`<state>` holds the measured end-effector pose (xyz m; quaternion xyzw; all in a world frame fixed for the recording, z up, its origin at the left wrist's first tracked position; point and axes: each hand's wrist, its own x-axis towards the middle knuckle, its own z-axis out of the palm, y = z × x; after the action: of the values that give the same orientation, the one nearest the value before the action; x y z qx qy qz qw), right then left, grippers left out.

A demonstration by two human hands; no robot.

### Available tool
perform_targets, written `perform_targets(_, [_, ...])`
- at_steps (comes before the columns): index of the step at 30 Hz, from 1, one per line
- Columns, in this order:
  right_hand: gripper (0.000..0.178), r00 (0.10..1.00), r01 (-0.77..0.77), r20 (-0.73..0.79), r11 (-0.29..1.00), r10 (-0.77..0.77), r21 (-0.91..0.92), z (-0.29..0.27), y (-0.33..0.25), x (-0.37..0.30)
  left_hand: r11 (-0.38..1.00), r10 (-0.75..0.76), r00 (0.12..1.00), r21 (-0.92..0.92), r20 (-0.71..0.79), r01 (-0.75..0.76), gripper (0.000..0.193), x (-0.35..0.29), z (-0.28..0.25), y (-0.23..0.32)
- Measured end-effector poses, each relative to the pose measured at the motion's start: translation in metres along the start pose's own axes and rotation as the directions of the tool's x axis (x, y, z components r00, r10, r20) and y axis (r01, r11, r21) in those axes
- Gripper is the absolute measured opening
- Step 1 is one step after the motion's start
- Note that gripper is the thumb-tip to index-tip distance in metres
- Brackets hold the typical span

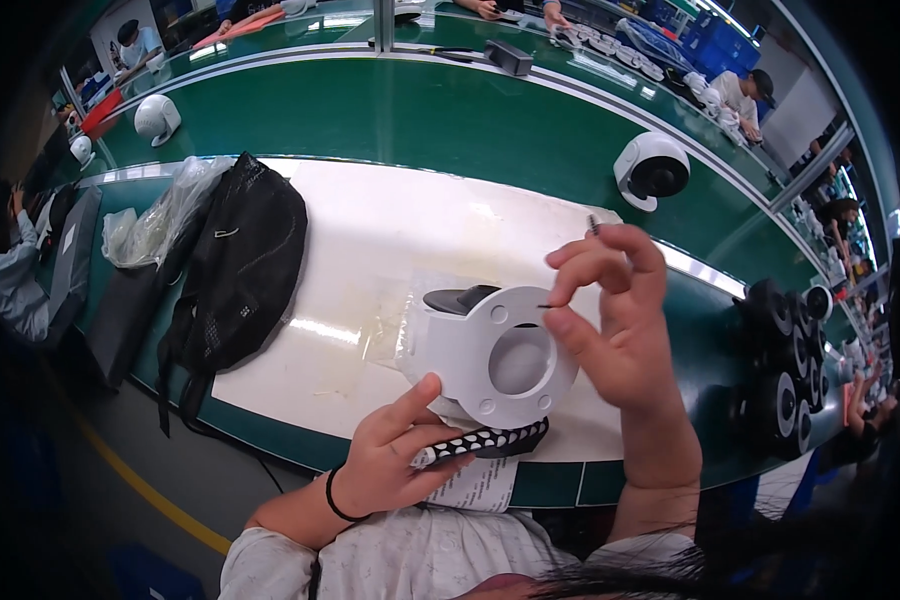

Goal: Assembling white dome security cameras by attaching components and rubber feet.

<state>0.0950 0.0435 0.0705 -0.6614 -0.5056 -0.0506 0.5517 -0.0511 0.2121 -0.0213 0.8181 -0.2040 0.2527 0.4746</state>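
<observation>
A white plastic camera housing (450, 350) with a round ring-shaped end stands tilted in front of me on the white sheet. My left hand (395, 450) is closed round a black strip with rows of white round dots (485, 440), just below the ring. Its index finger reaches up against the housing's lower left side. By the ring's upper right edge my right hand (610, 320) is closed in a pinch, thumb against index finger, on a small thin dark piece (546, 306). Its kind is too small to tell. Another dark tip (594, 226) shows above the raised fingers.
A black bag (245, 265) and clear plastic wrap (160, 220) lie at the left. A white camera (653, 168) stands at the far right, another (157, 120) at the far left. Several black round parts (785, 370) are stacked at the right. Other people work along the green benches.
</observation>
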Motion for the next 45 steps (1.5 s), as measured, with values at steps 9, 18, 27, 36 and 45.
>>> perform_targets(9, [0.047, 0.971, -0.198, 0.111, 0.973, 0.211, -0.121, 0.014, -0.014, 0.005, 0.999, 0.022, 1.0, -0.024, 0.011, -0.022, 0.037, -0.004, 0.0, -0.006])
perform_targets(18, [0.046, 0.945, -0.324, -0.027, 0.944, 0.326, 0.055, 0.025, -0.018, 0.002, 1.0, 0.017, 1.0, -0.024, 0.004, -0.017, 0.035, -0.002, 0.0, -0.004])
perform_targets(27, [0.04, 0.991, 0.104, 0.13, 0.783, -0.029, -0.613, 0.019, -0.035, -0.005, 1.0, -0.004, 1.0, -0.012, 0.024, 0.004, 0.032, -0.002, -0.002, -0.004])
perform_targets(36, [0.025, 0.989, -0.065, 0.075, 0.839, 0.124, -0.54, 0.009, -0.038, -0.024, 0.999, -0.044, 0.996, -0.032, -0.072, 0.042, 0.024, -0.003, 0.001, -0.003])
perform_targets(45, [0.005, 0.947, -0.109, 0.22, 0.875, 0.236, -0.473, 0.03, -0.042, -0.027, 0.998, -0.051, 0.994, -0.051, -0.098, 0.046, 0.023, -0.001, 0.001, -0.003])
